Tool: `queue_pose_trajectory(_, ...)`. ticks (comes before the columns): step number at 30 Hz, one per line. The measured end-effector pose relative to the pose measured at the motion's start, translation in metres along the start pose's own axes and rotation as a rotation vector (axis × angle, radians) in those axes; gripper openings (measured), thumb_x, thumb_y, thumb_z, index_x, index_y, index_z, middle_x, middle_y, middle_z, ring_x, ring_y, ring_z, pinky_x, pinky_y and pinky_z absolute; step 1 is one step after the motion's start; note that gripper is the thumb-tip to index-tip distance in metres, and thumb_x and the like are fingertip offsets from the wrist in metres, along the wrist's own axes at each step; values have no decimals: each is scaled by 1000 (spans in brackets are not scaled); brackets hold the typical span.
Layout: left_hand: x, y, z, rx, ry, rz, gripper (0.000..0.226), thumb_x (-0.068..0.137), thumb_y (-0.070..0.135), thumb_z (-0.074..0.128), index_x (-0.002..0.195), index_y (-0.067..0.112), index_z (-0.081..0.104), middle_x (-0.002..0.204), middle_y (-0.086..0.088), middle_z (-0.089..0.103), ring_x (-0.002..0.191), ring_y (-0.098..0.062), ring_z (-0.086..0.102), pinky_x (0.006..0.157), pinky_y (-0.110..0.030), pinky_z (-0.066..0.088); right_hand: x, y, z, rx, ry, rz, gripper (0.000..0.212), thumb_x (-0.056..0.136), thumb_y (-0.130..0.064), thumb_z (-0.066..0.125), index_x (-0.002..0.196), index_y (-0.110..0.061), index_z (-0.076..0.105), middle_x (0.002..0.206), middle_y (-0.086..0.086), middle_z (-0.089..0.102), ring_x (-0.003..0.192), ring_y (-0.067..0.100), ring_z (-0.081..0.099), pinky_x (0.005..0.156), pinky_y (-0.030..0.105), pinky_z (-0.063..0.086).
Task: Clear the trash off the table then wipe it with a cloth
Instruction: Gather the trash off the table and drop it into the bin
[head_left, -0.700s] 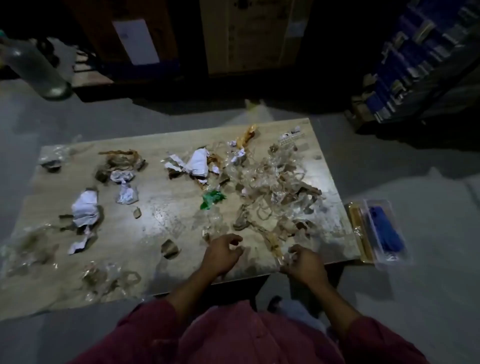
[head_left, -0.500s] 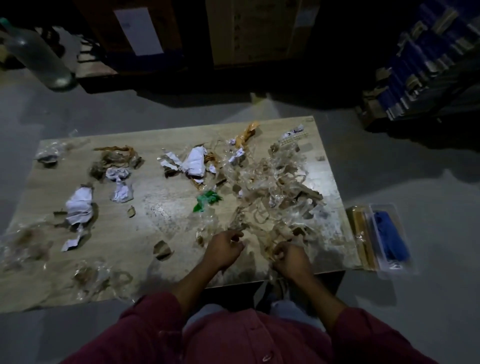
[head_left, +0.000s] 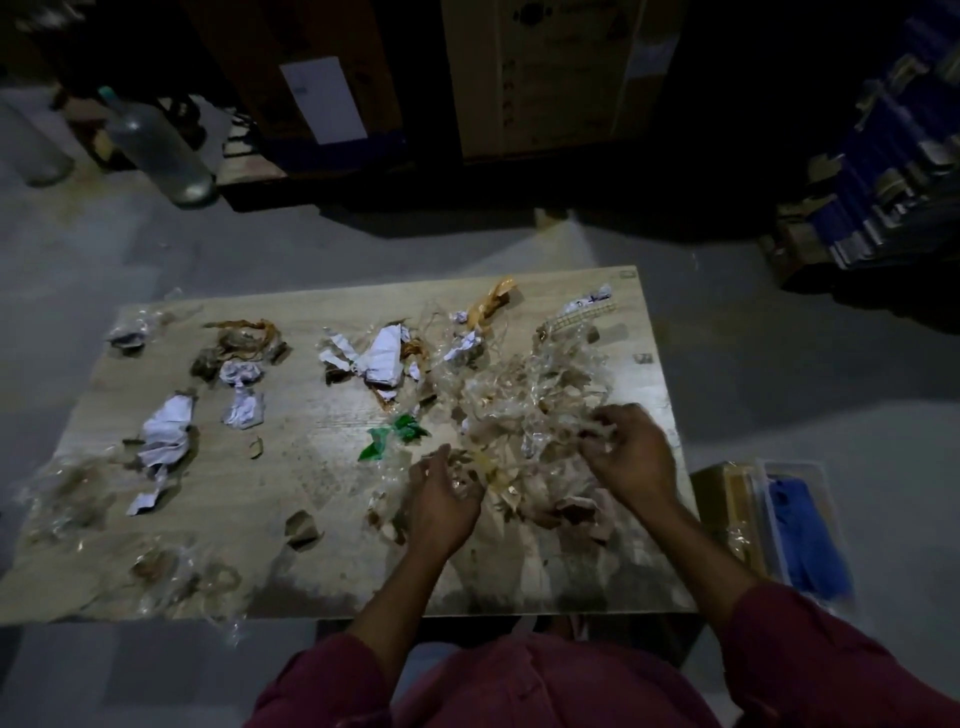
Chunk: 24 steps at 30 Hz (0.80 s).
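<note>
A low wooden table is strewn with trash. A big tangle of clear plastic wrap and brown tape covers its right half. My left hand curls its fingers into the near left side of that tangle. My right hand grips a bunch of the plastic on the tangle's right side. Crumpled white papers lie at the left, more white paper in the middle, and a green scrap just left of the tangle. A blue cloth lies in a clear tray on the floor at the right.
A glass bottle stands on the floor at the back left. Cardboard boxes line the back wall. Stacked blue packs fill the right. More clear wrap sits along the table's left and near edges.
Both hands have moved forward from the table's near edge into the plastic tangle. The right hand now grips plastic further right and higher on the pile.
</note>
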<state>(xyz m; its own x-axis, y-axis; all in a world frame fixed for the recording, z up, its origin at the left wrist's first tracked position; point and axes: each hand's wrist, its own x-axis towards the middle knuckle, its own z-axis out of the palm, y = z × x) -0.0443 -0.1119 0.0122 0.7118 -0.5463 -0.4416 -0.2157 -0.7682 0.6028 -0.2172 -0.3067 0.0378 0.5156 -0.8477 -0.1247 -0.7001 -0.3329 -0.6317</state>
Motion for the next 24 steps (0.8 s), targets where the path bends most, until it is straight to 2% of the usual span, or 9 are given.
queue_pose_trajectory(3, 14, 20, 7, -93, -53, -162, 86, 88, 48, 71, 156, 23, 26, 157, -16, 23, 136, -37, 43, 107, -41, 41, 24, 21, -6, -6, -82, 198, 72, 74, -62, 79, 134, -29, 56, 128, 12, 54, 106, 30, 62, 86, 40, 55)
queue_pose_trajectory(6, 20, 37, 23, -148, -131, -103, 79, 82, 51, 74, 151, 31, 39, 150, -6, 45, 137, -30, 45, 110, -40, 40, 29, 33, 14, 29, -298, 238, 91, 66, -80, 67, 140, -31, 47, 132, 16, 56, 109, 33, 64, 93, 41, 56)
queue_pose_trajectory(9, 17, 52, 35, -214, -243, -33, 63, 80, 48, 77, 138, 39, 52, 133, 6, 64, 123, -19, 61, 102, -38, 51, 19, 19, 27, 62, -472, 132, 94, 67, -72, 67, 145, -24, 49, 135, 14, 57, 120, 31, 59, 102, 38, 49)
queue_pose_trajectory(11, 13, 63, 28, -216, -266, -25, 63, 77, 51, 75, 135, 40, 52, 134, 4, 65, 122, -20, 62, 102, -40, 52, 21, 11, 26, 150, -512, 93, 86, 68, -58, 81, 141, -20, 55, 136, 9, 62, 123, 26, 60, 105, 39, 49)
queue_pose_trajectory(13, 18, 64, 14, -143, -252, -33, 68, 79, 48, 73, 142, 33, 50, 139, -3, 62, 126, -27, 59, 103, -36, 49, 36, 12, 13, 199, -524, 111, 84, 61, -52, 88, 135, -22, 62, 129, 4, 68, 115, 22, 66, 99, 40, 55)
queue_pose_trajectory(16, 35, 53, -23, -17, -163, -66, 72, 88, 44, 72, 151, 21, 44, 149, -9, 52, 130, -28, 55, 103, -35, 47, 76, 18, -17, 195, -472, 149, 59, 70, -32, 91, 124, -22, 69, 111, 1, 72, 98, 16, 70, 87, 33, 57)
queue_pose_trajectory(19, 59, 44, -66, -22, -47, -33, 56, 88, 46, 73, 138, 23, 60, 137, -7, 63, 105, -20, 68, 91, -34, 54, 128, 15, -38, 220, -234, 140, 40, 78, -24, 87, 114, -17, 71, 106, 5, 74, 96, 19, 70, 91, 39, 57)
queue_pose_trajectory(21, 80, 38, -90, -37, 69, -41, 50, 86, 45, 74, 131, 23, 65, 131, -4, 66, 95, -18, 71, 83, -31, 55, 167, 5, -38, 208, -127, 136, 48, 80, -31, 85, 121, -13, 68, 119, 12, 69, 102, 27, 67, 92, 38, 54)
queue_pose_trajectory(24, 117, 22, -116, -15, 183, -91, 68, 79, 50, 78, 137, 18, 60, 141, -10, 60, 121, -30, 61, 99, -40, 50, 217, -2, -19, 195, -102, 237, 90, 65, -67, 81, 139, -24, 53, 141, 16, 56, 117, 35, 63, 99, 47, 54)
